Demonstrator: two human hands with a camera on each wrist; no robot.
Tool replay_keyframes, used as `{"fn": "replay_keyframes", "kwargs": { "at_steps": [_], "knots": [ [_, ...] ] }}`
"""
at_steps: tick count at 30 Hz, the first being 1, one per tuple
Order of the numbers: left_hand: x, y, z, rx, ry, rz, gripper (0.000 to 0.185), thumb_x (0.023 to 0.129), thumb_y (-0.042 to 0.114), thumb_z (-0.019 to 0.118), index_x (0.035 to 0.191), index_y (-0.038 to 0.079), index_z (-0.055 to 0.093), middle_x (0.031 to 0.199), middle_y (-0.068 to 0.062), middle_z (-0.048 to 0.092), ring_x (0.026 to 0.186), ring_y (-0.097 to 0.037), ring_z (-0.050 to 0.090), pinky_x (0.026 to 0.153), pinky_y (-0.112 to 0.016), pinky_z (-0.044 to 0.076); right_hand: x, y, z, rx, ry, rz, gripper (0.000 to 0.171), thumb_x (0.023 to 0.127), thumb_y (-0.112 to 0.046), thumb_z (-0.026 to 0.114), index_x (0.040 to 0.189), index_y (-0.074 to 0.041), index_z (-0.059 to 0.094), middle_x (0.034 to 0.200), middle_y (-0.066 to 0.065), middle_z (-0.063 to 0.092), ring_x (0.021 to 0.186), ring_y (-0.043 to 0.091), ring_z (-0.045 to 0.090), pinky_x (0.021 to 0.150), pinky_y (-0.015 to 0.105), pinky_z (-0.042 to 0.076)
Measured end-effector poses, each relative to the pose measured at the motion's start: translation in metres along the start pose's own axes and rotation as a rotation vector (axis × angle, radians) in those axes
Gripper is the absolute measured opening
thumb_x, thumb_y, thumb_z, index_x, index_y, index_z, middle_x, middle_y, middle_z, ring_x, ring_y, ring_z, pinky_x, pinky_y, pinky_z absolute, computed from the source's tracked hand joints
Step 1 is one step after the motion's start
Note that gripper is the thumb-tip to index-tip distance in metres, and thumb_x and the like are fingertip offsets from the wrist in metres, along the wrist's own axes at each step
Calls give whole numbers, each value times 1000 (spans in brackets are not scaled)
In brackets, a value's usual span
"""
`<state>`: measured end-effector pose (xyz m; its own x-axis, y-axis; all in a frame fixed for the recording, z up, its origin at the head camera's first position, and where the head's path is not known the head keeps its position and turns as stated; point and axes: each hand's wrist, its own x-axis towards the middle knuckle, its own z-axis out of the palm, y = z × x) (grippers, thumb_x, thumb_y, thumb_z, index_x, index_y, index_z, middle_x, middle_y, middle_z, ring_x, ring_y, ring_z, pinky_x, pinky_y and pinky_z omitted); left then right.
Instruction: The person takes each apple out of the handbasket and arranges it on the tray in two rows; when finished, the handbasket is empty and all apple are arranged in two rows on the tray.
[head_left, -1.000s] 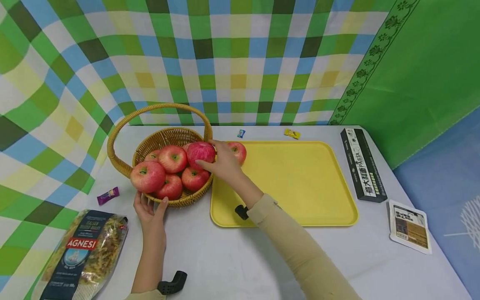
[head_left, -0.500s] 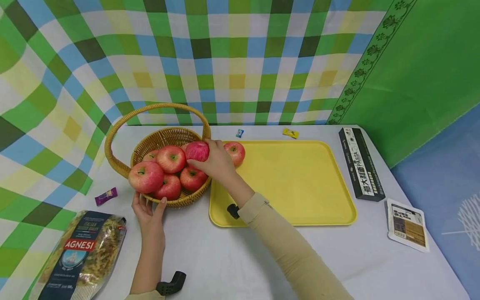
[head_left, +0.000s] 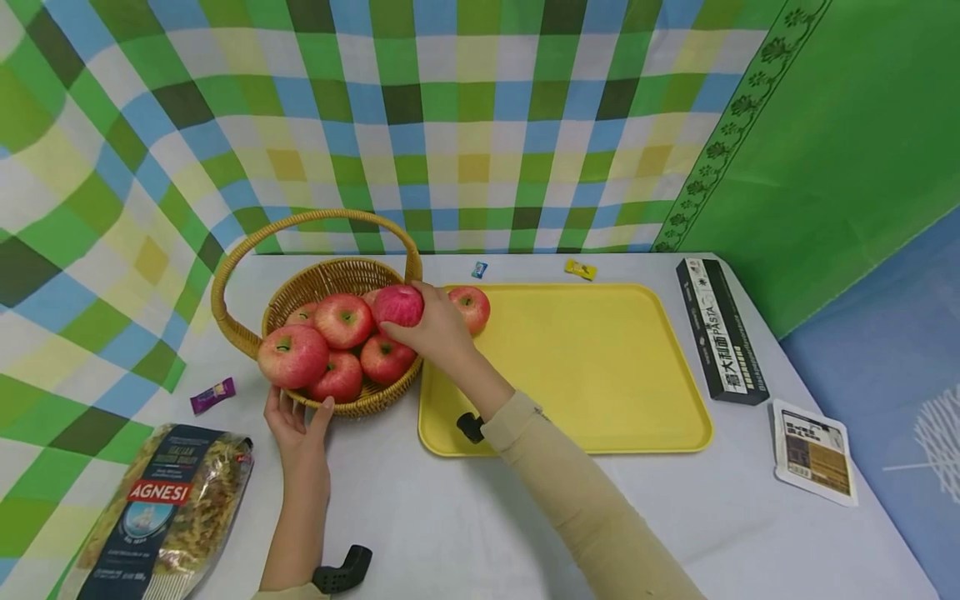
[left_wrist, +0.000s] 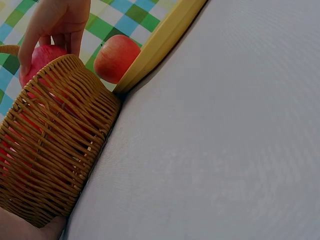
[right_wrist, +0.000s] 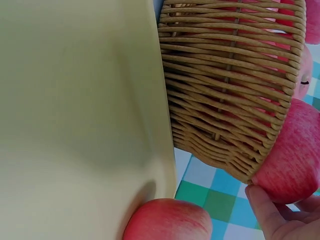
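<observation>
A wicker basket (head_left: 375,406) with a tall arched handle holds several red apples (head_left: 343,320). My right hand (head_left: 438,329) grips a darker red apple (head_left: 398,306) at the basket's right side, on top of the others. In the right wrist view, my thumb and fingers touch that apple (right_wrist: 292,155) right by the woven rim. My left hand (head_left: 298,425) holds the lower front left of the basket, its thumb against the wicker. Most of that hand is out of the left wrist view, where only a part shows below the basket wall (left_wrist: 60,145).
One apple (head_left: 470,309) lies at the near-left corner region of a yellow tray (head_left: 570,367), beside the basket. Small wrapped candies (head_left: 213,395) and a pasta bag (head_left: 161,508) lie around. A black pasta box (head_left: 723,329) and a flat white packet (head_left: 813,452) are at right.
My right hand has shifted slightly left with the darker apple and covers more of it. My left hand and the basket have stayed in place.
</observation>
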<state>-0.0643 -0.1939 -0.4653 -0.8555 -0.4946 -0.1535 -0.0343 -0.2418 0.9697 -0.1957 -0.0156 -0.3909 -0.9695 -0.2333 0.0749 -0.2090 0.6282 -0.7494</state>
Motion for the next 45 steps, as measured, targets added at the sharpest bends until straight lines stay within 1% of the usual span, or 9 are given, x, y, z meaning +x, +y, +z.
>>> {"fn": "replay_keyframes", "kwargs": {
  "at_steps": [3, 9, 17, 22, 26, 31, 35, 40, 45],
  "knots": [
    [-1, 0, 0, -1, -1, 1, 82, 94, 7, 62, 151, 29, 7, 160, 0, 6, 146, -16, 7, 115, -32, 20, -3, 2, -4, 30, 3, -11, 82, 80, -47, 75, 144, -9, 41, 136, 8, 50, 115, 21, 53, 88, 36, 53],
    [-2, 1, 0, 7, 3, 0, 82, 94, 10, 63, 151, 29, 8, 159, 1, 6, 146, -15, 8, 115, -30, 21, -11, 6, -17, 43, 18, -54, 82, 79, -47, 75, 143, -11, 40, 135, 5, 50, 115, 20, 53, 84, 35, 54],
    [-1, 1, -1, 6, 0, -3, 82, 93, 12, 65, 150, 30, 9, 159, 1, 6, 146, -16, 7, 114, -29, 22, -21, 21, -43, 42, 94, -84, 80, 77, -41, 79, 141, -11, 41, 131, 5, 50, 114, 21, 52, 86, 40, 54],
    [-1, 0, -2, 6, 0, 0, 82, 93, 12, 65, 150, 31, 9, 159, 1, 6, 146, -16, 7, 115, -30, 21, -24, 36, -56, 28, 126, -48, 80, 77, -39, 79, 142, -10, 41, 130, 7, 49, 115, 23, 53, 84, 42, 55],
    [-2, 0, -2, 13, -9, -3, 82, 93, 14, 64, 151, 32, 8, 160, 1, 4, 146, -16, 6, 115, -30, 20, -25, 52, -66, 13, 146, -22, 81, 78, -39, 78, 142, -9, 39, 134, 9, 47, 117, 25, 52, 86, 43, 54],
    [-3, 2, -1, 15, -12, -11, 82, 94, 15, 63, 151, 32, 7, 160, 2, 3, 146, -15, 4, 116, -31, 19, -26, 77, -79, -18, 187, 6, 81, 78, -39, 78, 141, -8, 38, 135, 10, 46, 118, 27, 50, 88, 46, 53],
    [-4, 2, -1, 18, -1, -20, 81, 95, 15, 62, 151, 32, 6, 160, 2, 2, 146, -16, 4, 116, -32, 17, -27, 97, -88, -26, 210, 50, 83, 77, -39, 79, 142, -8, 37, 137, 11, 44, 119, 29, 49, 87, 48, 53],
    [-3, 1, -2, 24, 1, -19, 81, 94, 14, 63, 151, 32, 7, 160, 2, 3, 146, -16, 5, 116, -33, 18, -28, 115, -95, -46, 204, 115, 84, 78, -38, 79, 141, -6, 35, 139, 13, 41, 119, 32, 48, 90, 50, 51],
    [-3, 2, -1, 21, -3, -25, 82, 94, 14, 63, 151, 33, 7, 160, 2, 3, 146, -16, 4, 116, -31, 18, -27, 131, -96, -90, 180, 155, 82, 77, -35, 80, 138, -1, 36, 134, 17, 42, 117, 34, 48, 92, 51, 50]
  ]
}}
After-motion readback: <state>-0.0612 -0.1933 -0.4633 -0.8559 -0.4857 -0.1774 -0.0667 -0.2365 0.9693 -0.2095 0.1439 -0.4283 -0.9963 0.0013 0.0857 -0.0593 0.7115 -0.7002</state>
